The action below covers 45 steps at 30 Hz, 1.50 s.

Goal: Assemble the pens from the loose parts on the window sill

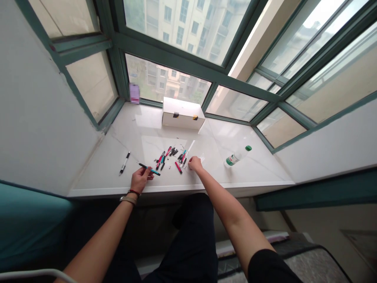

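My left hand point(141, 178) grips a black and teal pen point(151, 170), held slanted just above the sill's front part. To its right lies a scatter of pen parts point(163, 157) in black, red and teal, with small bits among them. A red pen barrel point(178, 167) rests between my two hands. At the right edge of the scatter, my right hand point(194, 163) is down on the sill with fingers pinched together; whatever they hold is too small or hidden. A white and black pen point(125, 162) lies apart at the left.
A white box point(183, 114) stands at the back against the window. On the right, a clear bottle point(232, 159) with a green cap lies tilted on the white sill point(259, 173). A purple item point(134, 93) leans in the left window corner. Walls close both sides.
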Each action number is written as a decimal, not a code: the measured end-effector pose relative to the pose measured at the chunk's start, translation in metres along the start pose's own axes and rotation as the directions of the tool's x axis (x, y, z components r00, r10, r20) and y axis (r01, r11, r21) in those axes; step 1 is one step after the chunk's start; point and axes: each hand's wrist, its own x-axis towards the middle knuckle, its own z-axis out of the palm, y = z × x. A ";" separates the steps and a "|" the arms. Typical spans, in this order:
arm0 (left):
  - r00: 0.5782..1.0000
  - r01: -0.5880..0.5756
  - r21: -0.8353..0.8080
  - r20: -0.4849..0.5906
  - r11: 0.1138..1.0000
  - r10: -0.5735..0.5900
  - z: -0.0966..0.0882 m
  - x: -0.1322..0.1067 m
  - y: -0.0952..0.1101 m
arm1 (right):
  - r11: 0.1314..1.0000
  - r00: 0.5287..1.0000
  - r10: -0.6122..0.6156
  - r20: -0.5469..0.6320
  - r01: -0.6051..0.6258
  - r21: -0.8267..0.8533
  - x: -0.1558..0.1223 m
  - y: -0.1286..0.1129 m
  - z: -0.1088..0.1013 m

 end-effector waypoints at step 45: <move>0.997 0.024 -0.070 0.072 0.997 -0.019 -0.004 0.001 -0.001 | 0.171 0.993 -0.047 0.109 -0.099 0.980 -0.119 -0.060 0.110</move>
